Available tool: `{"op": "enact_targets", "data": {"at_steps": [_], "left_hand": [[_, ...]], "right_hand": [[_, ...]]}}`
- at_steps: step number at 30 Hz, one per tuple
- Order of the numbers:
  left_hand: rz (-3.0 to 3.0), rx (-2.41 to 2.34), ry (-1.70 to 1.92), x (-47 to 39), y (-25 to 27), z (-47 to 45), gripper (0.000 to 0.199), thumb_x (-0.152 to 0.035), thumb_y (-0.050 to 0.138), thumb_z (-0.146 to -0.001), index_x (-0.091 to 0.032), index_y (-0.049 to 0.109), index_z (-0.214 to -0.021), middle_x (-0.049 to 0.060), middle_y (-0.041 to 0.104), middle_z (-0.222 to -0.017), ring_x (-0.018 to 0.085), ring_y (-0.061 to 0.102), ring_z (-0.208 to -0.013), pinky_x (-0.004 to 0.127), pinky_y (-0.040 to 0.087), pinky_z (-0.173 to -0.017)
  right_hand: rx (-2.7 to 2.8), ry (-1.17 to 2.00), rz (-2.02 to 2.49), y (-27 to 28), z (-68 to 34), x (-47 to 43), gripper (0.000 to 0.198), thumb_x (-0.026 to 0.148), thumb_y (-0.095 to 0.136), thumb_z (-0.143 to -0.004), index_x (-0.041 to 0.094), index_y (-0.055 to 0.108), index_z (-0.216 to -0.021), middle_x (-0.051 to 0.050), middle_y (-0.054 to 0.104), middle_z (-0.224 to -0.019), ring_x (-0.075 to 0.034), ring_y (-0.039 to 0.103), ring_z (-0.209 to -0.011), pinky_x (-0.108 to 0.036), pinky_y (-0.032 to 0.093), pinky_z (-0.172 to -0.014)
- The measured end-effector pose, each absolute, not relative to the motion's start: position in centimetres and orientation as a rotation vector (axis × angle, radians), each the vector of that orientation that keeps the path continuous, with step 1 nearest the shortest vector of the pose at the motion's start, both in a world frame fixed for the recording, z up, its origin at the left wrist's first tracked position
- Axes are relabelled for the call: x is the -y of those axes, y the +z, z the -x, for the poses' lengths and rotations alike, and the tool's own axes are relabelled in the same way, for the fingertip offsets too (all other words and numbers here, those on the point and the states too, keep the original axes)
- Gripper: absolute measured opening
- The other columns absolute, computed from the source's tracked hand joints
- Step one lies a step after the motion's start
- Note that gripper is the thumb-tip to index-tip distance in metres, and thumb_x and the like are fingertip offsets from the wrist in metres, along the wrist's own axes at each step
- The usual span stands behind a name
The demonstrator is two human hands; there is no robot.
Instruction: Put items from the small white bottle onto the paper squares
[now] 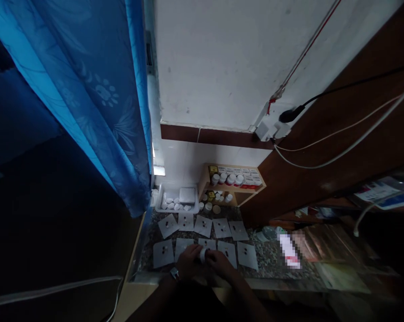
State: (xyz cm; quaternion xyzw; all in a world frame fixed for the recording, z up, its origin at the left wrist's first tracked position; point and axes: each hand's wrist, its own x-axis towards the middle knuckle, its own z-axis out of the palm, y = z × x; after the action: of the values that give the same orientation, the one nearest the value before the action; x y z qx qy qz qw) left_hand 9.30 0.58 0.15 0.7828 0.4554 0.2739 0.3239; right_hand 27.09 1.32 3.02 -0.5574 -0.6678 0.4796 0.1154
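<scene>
Left hand (189,258) and right hand (218,260) both grip a white bottle (202,256) above the near row of paper squares (247,256). Pills (164,250) lie on open squares, unwrapped; white packets (176,207), apparently finished, occupy the plastic tray (197,202).

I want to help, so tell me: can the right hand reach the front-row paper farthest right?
Probably yes: the right hand is near that paper, and only another flat paper lies between them. It seems busy at the white bottle, though.
</scene>
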Motion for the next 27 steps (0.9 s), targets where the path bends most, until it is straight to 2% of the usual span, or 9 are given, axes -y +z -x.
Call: {"op": "enact_targets", "data": {"at_steps": [3,7,11,17,23,27], "left_hand": [[-2.010,-1.228,0.697,-0.8,-0.7,-8.7,0.058,-0.034,0.064,-0.067,-0.018,0.051,-0.121,0.012,0.058,-0.115,0.026,0.055,-0.105,0.038,0.048,-0.089],[-1.942,-1.340,0.668,-0.7,-2.2,-7.7,0.060,-0.027,0.066,-0.064,-0.018,0.051,-0.121,0.012,0.058,-0.117,0.027,0.054,-0.108,0.042,0.045,-0.091],[-1.892,-1.405,0.660,-0.7,-2.5,-6.7,0.059,-0.024,0.065,-0.064,-0.020,0.051,-0.121,0.011,0.058,-0.117,0.027,0.053,-0.108,0.043,0.045,-0.091],[-1.858,-1.421,0.627,-0.9,-1.6,-5.9,0.061,-0.017,0.065,-0.061,-0.017,0.051,-0.121,0.011,0.057,-0.118,0.026,0.052,-0.110,0.040,0.043,-0.094],[-1.842,-1.429,0.610,-1.1,0.0,-5.9,0.060,-0.018,0.064,-0.062,-0.021,0.051,-0.121,0.009,0.058,-0.118,0.026,0.052,-0.110,0.041,0.043,-0.094],[-1.894,-1.360,0.608,-1.0,0.9,-6.9,0.057,-0.023,0.065,-0.063,-0.021,0.052,-0.119,0.009,0.059,-0.114,0.026,0.055,-0.104,0.040,0.046,-0.089]], "right_hand": [[1.841,1.050,1.782,2.4,-26.4,-1.6,0.026,0.028,0.040,-0.080,0.018,0.064,-0.085,-0.008,0.063,-0.098,-0.019,0.054,-0.095,-0.028,0.038,-0.086],[1.698,0.870,2.174,0.5,-26.9,-3.3,0.031,0.027,0.033,-0.085,0.017,0.063,-0.087,-0.011,0.063,-0.096,-0.019,0.055,-0.090,-0.026,0.039,-0.079],[1.888,0.902,2.249,-2.1,-27.7,-4.3,0.026,0.021,0.037,-0.084,0.016,0.063,-0.082,-0.011,0.065,-0.091,-0.018,0.057,-0.086,-0.024,0.037,-0.076],[1.995,0.918,2.201,-4.1,-26.8,-3.9,0.028,0.025,0.038,-0.084,0.016,0.064,-0.081,-0.009,0.066,-0.090,-0.017,0.058,-0.088,-0.023,0.038,-0.078],[1.701,0.963,2.039,-0.7,-27.4,-3.8,0.029,0.026,0.038,-0.081,0.017,0.064,-0.091,-0.009,0.064,-0.096,-0.019,0.057,-0.090,-0.028,0.041,-0.082],[1.979,1.151,1.585,3.0,-26.7,-2.5,0.031,0.022,0.044,-0.074,0.021,0.064,-0.098,-0.006,0.060,-0.105,-0.019,0.054,-0.095,-0.028,0.041,-0.083]]}}
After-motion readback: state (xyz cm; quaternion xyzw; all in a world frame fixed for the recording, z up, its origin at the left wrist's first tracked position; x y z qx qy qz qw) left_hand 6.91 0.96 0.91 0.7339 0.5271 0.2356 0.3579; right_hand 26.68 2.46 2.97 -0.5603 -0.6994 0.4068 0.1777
